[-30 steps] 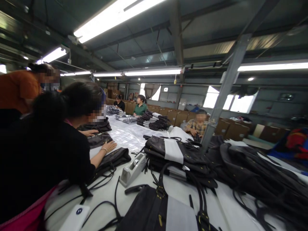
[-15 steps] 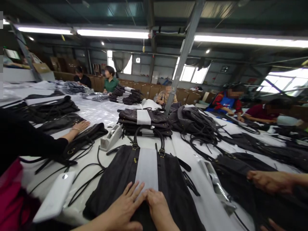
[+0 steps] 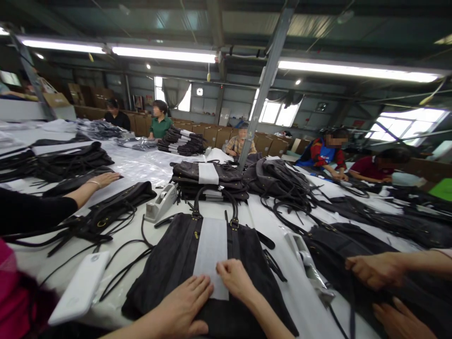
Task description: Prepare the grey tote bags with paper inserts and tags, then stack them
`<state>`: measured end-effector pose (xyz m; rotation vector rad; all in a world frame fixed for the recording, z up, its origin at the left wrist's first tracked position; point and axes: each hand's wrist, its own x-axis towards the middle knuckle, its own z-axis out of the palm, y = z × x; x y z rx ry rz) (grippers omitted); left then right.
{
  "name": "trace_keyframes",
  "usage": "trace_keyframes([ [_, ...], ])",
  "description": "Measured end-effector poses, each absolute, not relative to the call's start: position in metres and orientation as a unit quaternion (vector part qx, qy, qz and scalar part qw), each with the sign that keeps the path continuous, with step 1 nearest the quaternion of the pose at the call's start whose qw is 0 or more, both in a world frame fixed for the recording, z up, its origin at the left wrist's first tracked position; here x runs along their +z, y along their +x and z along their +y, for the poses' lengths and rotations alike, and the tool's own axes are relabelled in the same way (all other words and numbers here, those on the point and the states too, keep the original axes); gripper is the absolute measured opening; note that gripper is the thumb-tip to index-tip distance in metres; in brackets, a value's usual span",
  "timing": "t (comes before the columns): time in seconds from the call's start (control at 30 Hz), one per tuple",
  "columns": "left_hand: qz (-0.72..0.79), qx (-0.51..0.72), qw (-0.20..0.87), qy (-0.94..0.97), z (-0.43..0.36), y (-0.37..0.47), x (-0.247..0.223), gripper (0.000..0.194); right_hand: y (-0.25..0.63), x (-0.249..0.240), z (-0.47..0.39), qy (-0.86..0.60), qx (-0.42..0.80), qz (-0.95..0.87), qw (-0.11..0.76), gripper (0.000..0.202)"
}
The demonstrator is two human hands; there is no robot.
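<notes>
A dark handbag lies flat in front of me, its two handles pointing away. Down its middle runs a white paper strip. My left hand rests flat across the strip's lower left edge and the bag, fingers stretched out together. At the strip's right edge, my right hand is closed with its fingers curled in; whatever is between the fingertips is hidden.
A tape dispenser and stacked bags stand beyond the handbag. A white phone-like slab lies left. Another dispenser is to the right. Co-workers' hands work on bags at both sides.
My right hand has moved up and right, away from my left hand. My left hand has slid slightly down, its fingers closer together. The strip's lower end now shows. The left co-worker's hand has shifted left.
</notes>
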<state>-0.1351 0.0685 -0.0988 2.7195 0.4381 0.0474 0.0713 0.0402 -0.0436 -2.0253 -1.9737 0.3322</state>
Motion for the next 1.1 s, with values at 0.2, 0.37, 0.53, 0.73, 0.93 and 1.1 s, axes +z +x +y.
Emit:
trace_keyframes([
  [0.2,0.140,0.009,0.191,0.972,0.072,-0.135,-0.089,0.079,0.083,-0.046,0.106,-0.727,0.042,-0.667,0.156,0.050],
  [0.37,0.096,0.000,0.187,0.978,0.075,-0.138,-0.093,0.093,0.074,-0.080,0.111,-0.730,0.120,-0.671,0.055,0.058],
  [0.53,0.106,-0.006,0.150,0.983,0.072,-0.140,-0.098,0.088,0.085,-0.053,0.078,-0.697,0.201,-0.687,0.042,0.056],
  [0.73,0.094,-0.020,0.127,0.987,0.068,-0.140,-0.095,0.086,0.091,-0.012,-0.080,-0.566,0.232,-0.789,0.054,0.078],
  [0.93,0.095,0.006,0.092,0.991,0.062,-0.138,-0.098,0.079,0.053,-0.086,-0.140,-0.556,0.036,-0.826,0.089,0.047],
  [1.1,0.090,0.016,0.084,0.992,0.061,-0.139,-0.101,0.075,0.026,-0.146,-0.120,-0.587,-0.140,-0.764,0.229,0.029],
])
